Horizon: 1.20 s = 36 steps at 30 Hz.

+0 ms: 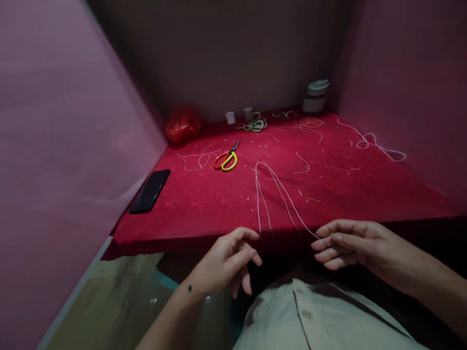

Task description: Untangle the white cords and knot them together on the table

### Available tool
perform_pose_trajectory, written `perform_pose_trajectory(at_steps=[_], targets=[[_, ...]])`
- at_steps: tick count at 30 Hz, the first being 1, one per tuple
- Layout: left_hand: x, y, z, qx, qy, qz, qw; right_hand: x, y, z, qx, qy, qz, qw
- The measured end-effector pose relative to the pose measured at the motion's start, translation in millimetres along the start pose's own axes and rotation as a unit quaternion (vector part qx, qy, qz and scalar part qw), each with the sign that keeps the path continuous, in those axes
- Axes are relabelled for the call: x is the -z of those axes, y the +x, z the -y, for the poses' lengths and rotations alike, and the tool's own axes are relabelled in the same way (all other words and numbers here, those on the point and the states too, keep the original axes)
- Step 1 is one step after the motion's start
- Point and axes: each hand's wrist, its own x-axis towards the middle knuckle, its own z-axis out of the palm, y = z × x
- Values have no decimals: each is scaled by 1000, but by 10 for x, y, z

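Mostly, the work looks only partly done. Take the scissors as the spot to go by: a white string lies just to their right, bent over at the top, with its two legs coming down toward the person. A thin tan string hangs inside that bend, and its ends dangle loose. I see no knots along the legs, so the tying or twisting seems mostly left to do. Behind the scissors, a bit right, a bundle of knotted cord looks more finished, and little cut bits all around tell of some snipping done. The left hand, nearer the person than the scissors, has bent fingers with thumb and pointer apart; one white leg meets the pointer's tip. The right hand, farther right, has its fingers nearly straight by the other leg, and I can't tell if they pinch it. The front edge of the red cloth runs between scissors and hands, and the string's legs reach over it. Left of the scissors, past the phone, a pink wall stops sideways moves. More open cloth lies to the scissors' right, before another wall.
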Motion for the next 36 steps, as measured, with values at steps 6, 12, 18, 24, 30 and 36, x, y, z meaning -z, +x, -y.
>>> perform_pose_trajectory(at_steps=[6,12,18,24,30,36], targets=[[-129,168,362,-5,72,-110,991,12,13,-194,12,-69,-74,995],[-330,373,495,-8,-19,-151,988,-228,134,-294,65,-139,-125,980],[-384,407,445,-14,-33,-199,979,-258,219,-377,82,-159,-146,973],[-360,409,474,-12,-28,-181,983,-240,223,-454,97,-185,-138,968],[-336,554,614,-47,-29,-183,982,-219,252,-467,122,-198,-135,963],[-325,477,589,-34,-11,-168,985,-149,138,-353,125,-232,-122,957]])
